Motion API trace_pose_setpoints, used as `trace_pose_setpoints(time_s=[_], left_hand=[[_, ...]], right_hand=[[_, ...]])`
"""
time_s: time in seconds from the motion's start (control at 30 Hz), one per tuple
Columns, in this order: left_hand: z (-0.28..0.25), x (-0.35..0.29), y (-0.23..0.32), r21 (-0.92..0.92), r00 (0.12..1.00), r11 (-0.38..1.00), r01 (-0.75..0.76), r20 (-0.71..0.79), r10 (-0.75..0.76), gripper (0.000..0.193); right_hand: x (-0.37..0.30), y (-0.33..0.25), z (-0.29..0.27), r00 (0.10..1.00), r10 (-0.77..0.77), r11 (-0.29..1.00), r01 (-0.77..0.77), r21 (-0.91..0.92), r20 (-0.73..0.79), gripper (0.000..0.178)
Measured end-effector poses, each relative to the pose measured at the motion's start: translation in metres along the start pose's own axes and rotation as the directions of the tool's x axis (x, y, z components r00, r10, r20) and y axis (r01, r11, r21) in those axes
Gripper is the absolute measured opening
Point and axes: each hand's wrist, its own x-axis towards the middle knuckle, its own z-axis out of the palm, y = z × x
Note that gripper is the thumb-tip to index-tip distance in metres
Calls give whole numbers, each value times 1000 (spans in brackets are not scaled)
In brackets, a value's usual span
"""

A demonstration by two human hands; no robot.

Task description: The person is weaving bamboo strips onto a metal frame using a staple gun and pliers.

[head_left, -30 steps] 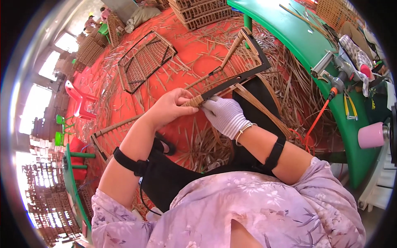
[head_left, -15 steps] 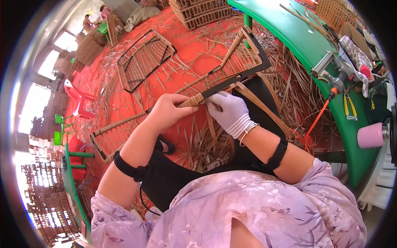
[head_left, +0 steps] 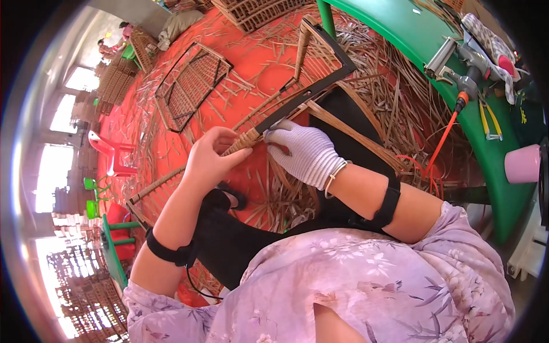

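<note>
A woven basket frame [head_left: 311, 90] with a flat black bar along its near edge lies slantwise over my lap. Brown strip is wound tightly round one stretch of that bar, forming a wrapped section [head_left: 245, 140]. My bare left hand [head_left: 207, 159] grips this wrapping, thumb on the near side. Just right of it, my right hand [head_left: 303, 150], in a pale striped knit glove, is closed at the bar's lower edge; its fingertips are partly hidden behind the bar. Loose flat strips [head_left: 354, 136] run across my right thigh beside the glove.
Another woven frame [head_left: 191, 86] lies on the red floor among scattered strips. A green table [head_left: 394, 43] curves along the right, bearing a power tool [head_left: 466, 86], yellow-handled pliers [head_left: 490, 121] and a pink cup [head_left: 521, 164]. At left stands a red plastic chair [head_left: 114, 151].
The view has shifted, and frame and hands appear slightly lower left in it. My left fingers have curled further over the wrapped section. The right hand stays at the bar.
</note>
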Motion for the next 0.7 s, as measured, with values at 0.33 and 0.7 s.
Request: trace_pose_setpoints(time_s=[0.33, 0.7], left_hand=[[9, -20, 26, 178, 986, 978, -107, -111, 128, 34], [28, -2, 28, 295, 993, 949, 110, -63, -95, 34]], right_hand=[[-5, -3, -2, 999, -16, 1000, 17, -23, 37, 21], [-13, -9, -4, 967, -42, 973, 97, -210, 250, 36]])
